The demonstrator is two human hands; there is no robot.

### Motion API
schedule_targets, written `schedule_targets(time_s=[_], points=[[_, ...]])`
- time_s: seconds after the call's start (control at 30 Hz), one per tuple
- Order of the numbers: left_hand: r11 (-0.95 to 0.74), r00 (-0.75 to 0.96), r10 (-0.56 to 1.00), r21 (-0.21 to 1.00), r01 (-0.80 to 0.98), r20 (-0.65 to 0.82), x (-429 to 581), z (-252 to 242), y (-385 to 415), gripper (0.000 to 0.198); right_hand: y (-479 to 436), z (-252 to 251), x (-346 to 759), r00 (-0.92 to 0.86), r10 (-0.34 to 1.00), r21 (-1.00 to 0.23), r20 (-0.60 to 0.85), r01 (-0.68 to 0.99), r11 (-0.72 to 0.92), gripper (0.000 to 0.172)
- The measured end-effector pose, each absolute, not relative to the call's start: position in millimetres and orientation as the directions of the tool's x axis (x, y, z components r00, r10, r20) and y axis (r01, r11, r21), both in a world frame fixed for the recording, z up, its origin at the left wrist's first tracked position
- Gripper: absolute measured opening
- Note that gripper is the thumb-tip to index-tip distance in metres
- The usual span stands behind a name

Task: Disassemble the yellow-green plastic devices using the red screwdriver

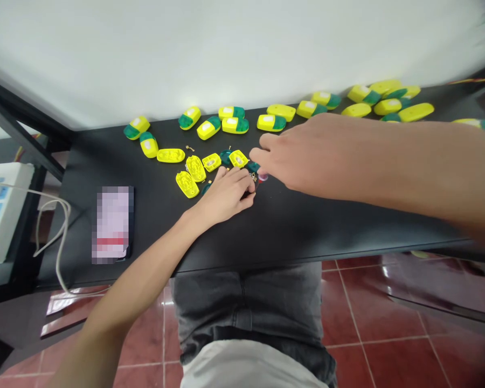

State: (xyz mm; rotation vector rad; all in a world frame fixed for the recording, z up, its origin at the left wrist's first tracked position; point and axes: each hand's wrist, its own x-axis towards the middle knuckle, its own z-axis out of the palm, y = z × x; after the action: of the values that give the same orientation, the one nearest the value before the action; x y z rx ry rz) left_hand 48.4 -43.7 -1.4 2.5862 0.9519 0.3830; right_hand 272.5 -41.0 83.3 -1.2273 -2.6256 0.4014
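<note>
My left hand rests on the black table with its fingers curled and thumb close to them; whatever they hold is hidden. Just right of it, my right hand is closed, its fingers drawn together. A small pinkish-red piece shows under the right fingers, too small to name. Small metal parts lie between the hands. Beyond the left hand are opened yellow casing pieces and a dark green cover. More yellow half shells lie to its left, insides up.
Several yellow-and-green casings line the wall side of the black table, with a cluster at far right. A blurred-out phone lies left. Further left are a white power strip and a cable.
</note>
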Motion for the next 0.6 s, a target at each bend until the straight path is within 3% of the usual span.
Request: schedule_targets(time_s=[0.2, 0.37, 0.43, 0.53, 0.6], points=[[-0.714, 0.74, 0.658, 0.427, 0.554, 0.141, 47, -1, -44, 0.011, -39, 84, 273, -0.733, 0.675, -0.24, 0.08, 0.643, 0.727, 0.022], [-0.707, 0.739, 0.662, 0.432, 0.56, 0.125, 48, 0, -44, 0.012, -39, 86, 267, -0.679, 0.712, -0.284, 0.178, 0.658, 0.698, 0.039], [-0.708, 0.739, 0.662, 0.429, 0.561, 0.125, 48, 1, -44, 0.012, -39, 89, 265, -0.681, 0.719, -0.218, 0.136, 0.688, 0.693, 0.031], [-0.712, 0.743, 0.658, 0.426, 0.558, 0.126, 48, 1, -44, 0.013, -42, 95, 264, -0.737, 0.676, -0.018, 0.004, 0.676, 0.737, 0.019], [-0.711, 0.744, 0.658, 0.426, 0.56, 0.12, 48, 2, -44, 0.014, -44, 96, 263, -0.696, 0.717, -0.03, 0.048, 0.716, 0.697, 0.024]])
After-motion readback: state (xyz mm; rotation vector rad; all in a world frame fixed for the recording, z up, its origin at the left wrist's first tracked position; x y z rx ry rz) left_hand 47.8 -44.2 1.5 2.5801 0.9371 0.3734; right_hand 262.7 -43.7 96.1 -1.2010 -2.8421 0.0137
